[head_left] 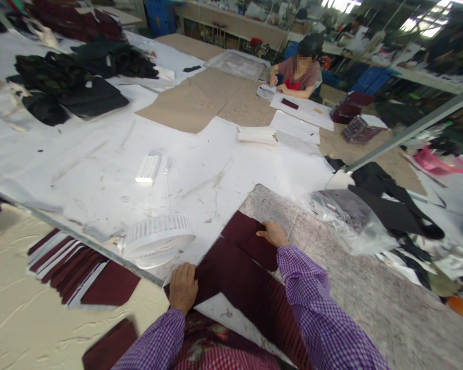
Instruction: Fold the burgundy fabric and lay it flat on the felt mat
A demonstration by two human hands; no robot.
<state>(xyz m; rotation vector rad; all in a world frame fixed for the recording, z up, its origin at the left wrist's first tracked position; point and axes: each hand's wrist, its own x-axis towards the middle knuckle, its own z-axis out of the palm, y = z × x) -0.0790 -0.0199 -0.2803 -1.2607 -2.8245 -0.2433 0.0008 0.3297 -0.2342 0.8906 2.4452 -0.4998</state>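
Maroon fabric pieces (231, 267) lie overlapped along the front of the worktable, and a row of them fans out toward my body on the right. My left hand (184, 288) rests at the near left corner of the fabric, fingers together and curled onto it; its fingertips are partly hidden. Farther up, my right hand (273, 234) pinches the edge of a smaller maroon piece (250, 239) with thumb and fingers. That piece lies over the others, on a mottled grey board (332, 257).
A white fan (158, 239) stands left of the fabric, with a white lamp (148, 168) behind it. Stacked maroon pieces (85, 272) lie at lower left. Clear plastic (347, 218) and black cloth (397, 200) lie right. A person (299, 72) sits across the table.
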